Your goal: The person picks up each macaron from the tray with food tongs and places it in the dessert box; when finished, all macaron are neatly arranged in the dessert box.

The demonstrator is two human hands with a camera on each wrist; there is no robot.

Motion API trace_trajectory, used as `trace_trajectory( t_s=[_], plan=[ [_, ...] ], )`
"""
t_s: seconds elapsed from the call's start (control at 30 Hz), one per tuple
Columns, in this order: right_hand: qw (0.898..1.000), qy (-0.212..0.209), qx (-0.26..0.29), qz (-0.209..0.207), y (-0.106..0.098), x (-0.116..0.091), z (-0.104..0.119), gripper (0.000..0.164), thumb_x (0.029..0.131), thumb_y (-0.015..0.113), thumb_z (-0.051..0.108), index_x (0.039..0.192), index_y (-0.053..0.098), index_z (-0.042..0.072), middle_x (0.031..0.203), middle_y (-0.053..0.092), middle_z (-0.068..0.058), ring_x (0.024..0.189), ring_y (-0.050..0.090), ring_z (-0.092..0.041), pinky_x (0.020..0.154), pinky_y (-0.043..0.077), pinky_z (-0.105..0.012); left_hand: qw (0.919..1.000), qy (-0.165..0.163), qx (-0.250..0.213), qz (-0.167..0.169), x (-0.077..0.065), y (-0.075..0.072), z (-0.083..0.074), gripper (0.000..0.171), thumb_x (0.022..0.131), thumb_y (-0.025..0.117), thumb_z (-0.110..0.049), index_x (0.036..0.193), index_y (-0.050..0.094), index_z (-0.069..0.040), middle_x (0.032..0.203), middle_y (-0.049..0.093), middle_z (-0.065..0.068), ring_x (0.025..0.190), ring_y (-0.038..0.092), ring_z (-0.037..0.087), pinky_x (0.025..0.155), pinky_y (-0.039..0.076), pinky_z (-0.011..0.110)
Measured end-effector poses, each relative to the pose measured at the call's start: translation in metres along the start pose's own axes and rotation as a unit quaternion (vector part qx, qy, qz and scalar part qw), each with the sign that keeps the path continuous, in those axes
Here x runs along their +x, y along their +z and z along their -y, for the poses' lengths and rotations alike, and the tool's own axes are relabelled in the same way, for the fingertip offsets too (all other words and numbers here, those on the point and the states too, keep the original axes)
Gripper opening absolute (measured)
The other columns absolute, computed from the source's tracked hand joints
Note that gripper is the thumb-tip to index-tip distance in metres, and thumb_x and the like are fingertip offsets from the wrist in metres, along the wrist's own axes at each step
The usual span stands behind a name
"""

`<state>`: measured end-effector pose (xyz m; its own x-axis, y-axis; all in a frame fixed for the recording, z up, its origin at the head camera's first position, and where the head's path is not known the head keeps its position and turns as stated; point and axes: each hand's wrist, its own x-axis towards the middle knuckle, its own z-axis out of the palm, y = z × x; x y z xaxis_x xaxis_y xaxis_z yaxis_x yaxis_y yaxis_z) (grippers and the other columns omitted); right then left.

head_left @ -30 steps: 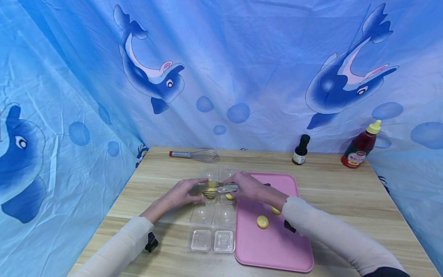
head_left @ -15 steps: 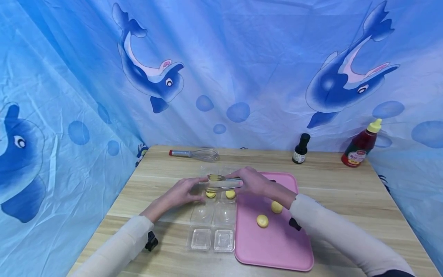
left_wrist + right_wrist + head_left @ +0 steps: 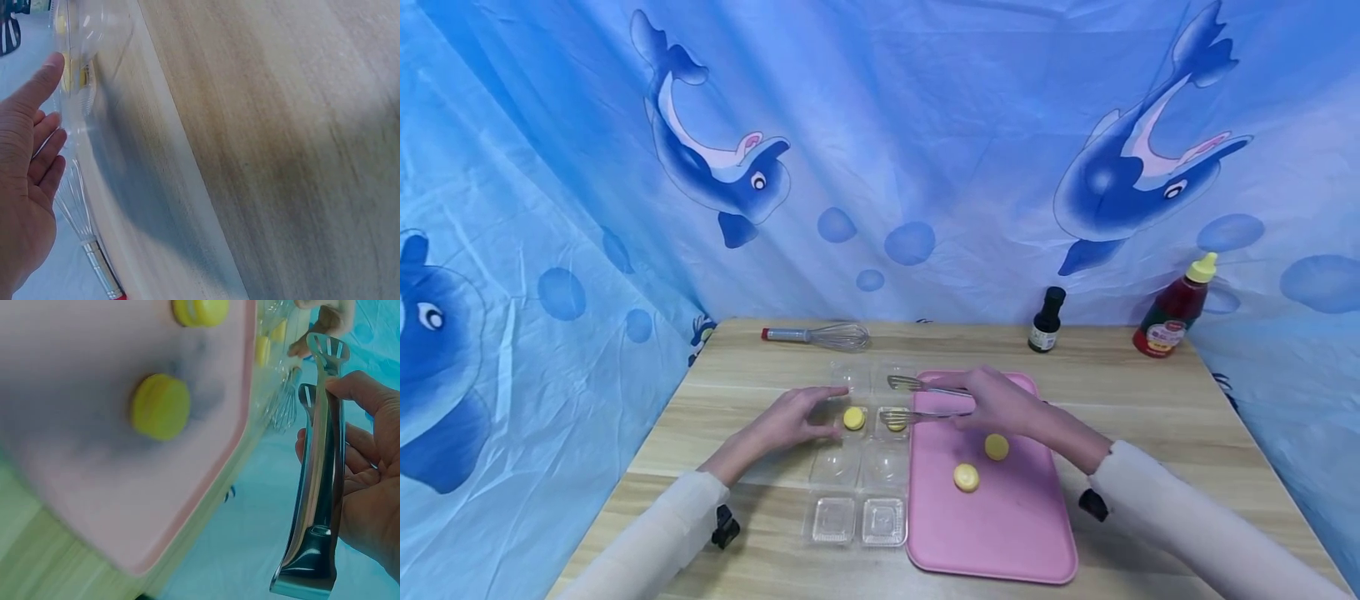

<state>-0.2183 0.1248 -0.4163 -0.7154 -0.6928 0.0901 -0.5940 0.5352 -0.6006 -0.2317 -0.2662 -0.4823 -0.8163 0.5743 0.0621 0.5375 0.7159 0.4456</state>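
My right grip (image 3: 375,469) pinches the tongs (image 3: 322,481), thumb against one arm; their slotted ends stand apart with nothing between them. My left grip (image 3: 793,417) is spread, thumb and fingers apart beside the clear box (image 3: 833,521); I can't tell whether it touches. Two macarons (image 3: 966,477) lie apart on the pink tray (image 3: 992,554); two more sit in neighbouring cells of the box.

I'd expect the macarons to be light, with brittle shells that crack under a hard squeeze. I'd take one across its sides, level, catching both shells, pressing gently because smooth metal may slip. The tongs look springy, so the squeeze needs to stay even. The box seems thin, flexible and apt to skid on the bench (image 3: 775,508); I'd steady it by its rim.
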Motion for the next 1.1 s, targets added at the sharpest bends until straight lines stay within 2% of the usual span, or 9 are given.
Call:
trace_trajectory(
  t_s=[0.03,0.07,0.17,0.23,0.4,0.57,0.7,0.83,1.1],
  plan=[
    [1.0,0.005,0.002,0.0,-0.001,-0.006,-0.003,0.067,0.086,0.08,0.001,0.15,0.062,0.01,0.147,0.064,-0.009,0.053,0.033,-0.003,0.054,0.038,-0.022,1.0,0.0,0.001,0.001,0.0,0.0,0.0,0.08,0.085,0.091,-0.033,0.153,0.056,-0.008,0.153,0.058,0.011,0.14,0.056,0.034,0.12,0.043,0.053],
    [1.0,0.01,-0.004,-0.003,-0.002,-0.012,-0.006,0.067,0.086,0.082,0.002,0.149,0.062,0.011,0.146,0.065,-0.008,0.057,0.039,-0.003,0.056,0.04,-0.022,1.0,0.001,0.001,0.002,0.0,0.0,0.0,0.08,0.086,0.09,-0.033,0.154,0.055,-0.008,0.155,0.057,0.01,0.141,0.055,0.034,0.12,0.042,0.053],
    [1.0,0.02,-0.013,-0.013,-0.006,-0.032,-0.013,0.066,0.085,0.081,0.002,0.148,0.064,0.01,0.144,0.067,-0.008,0.084,0.057,-0.01,0.068,0.046,-0.026,0.9999,0.007,-0.007,-0.006,0.0,0.0,0.002,0.079,0.089,0.088,-0.033,0.155,0.053,-0.008,0.157,0.055,0.008,0.143,0.054,0.032,0.121,0.041,0.052],
    [0.999,0.024,-0.011,-0.018,-0.007,-0.046,-0.016,0.064,0.087,0.082,0.003,0.148,0.063,0.011,0.144,0.067,-0.008,0.101,0.061,-0.016,0.073,0.048,-0.027,0.9997,0.008,-0.014,-0.018,0.001,-0.001,0.003,0.077,0.091,0.086,-0.032,0.156,0.053,-0.009,0.158,0.054,0.006,0.143,0.053,0.03,0.121,0.041,0.051],
    [0.999,0.046,0.002,-0.026,-0.008,-0.079,-0.027,0.061,0.088,0.086,0.007,0.146,0.066,0.009,0.14,0.069,-0.011,0.113,0.067,-0.024,0.074,0.057,-0.028,0.9988,0.017,-0.022,-0.041,0.002,-0.007,-0.001,0.072,0.092,0.086,-0.029,0.155,0.055,-0.01,0.156,0.056,0.005,0.142,0.055,0.03,0.119,0.044,0.051],
    [0.996,0.088,0.012,-0.021,-0.009,-0.102,-0.039,0.056,0.086,0.088,0.006,0.139,0.068,0.0,0.135,0.071,-0.016,0.108,0.07,-0.027,0.08,0.062,-0.037,0.9962,0.061,-0.019,-0.059,-0.001,-0.007,-0.014,0.081,0.087,0.09,-0.031,0.155,0.053,-0.007,0.155,0.057,0.012,0.139,0.057,0.036,0.117,0.046,0.053],
    [0.993,0.117,0.032,-0.013,-0.009,-0.113,-0.046,0.058,0.086,0.087,0.005,0.14,0.068,0.004,0.137,0.07,-0.015,0.114,0.069,-0.029,0.088,0.064,-0.045,0.9921,0.107,-0.017,-0.064,-0.008,0.0,-0.03,0.091,0.083,0.092,-0.036,0.157,0.05,-0.005,0.156,0.055,0.014,0.138,0.058,0.036,0.116,0.047,0.052],
    [0.992,0.123,0.027,-0.016,-0.007,-0.122,-0.05,0.059,0.085,0.089,0.006,0.141,0.07,0.011,0.137,0.071,-0.012,0.118,0.069,-0.029,0.09,0.063,-0.047,0.988,0.143,-0.028,-0.051,-0.016,0.011,-0.048,0.092,0.082,0.091,-0.037,0.158,0.049,-0.006,0.155,0.057,0.013,0.134,0.062,0.033,0.113,0.05,0.049],
    [0.986,0.161,0.028,-0.023,-0.002,-0.13,-0.054,0.057,0.083,0.092,0.01,0.137,0.074,0.016,0.133,0.074,-0.009,0.114,0.07,-0.026,0.089,0.064,-0.046,0.9845,0.17,-0.042,-0.006,-0.031,0.031,-0.078,0.087,0.081,0.093,-0.034,0.154,0.055,-0.009,0.15,0.062,0.007,0.133,0.063,0.024,0.112,0.052,0.045]
  ],
)
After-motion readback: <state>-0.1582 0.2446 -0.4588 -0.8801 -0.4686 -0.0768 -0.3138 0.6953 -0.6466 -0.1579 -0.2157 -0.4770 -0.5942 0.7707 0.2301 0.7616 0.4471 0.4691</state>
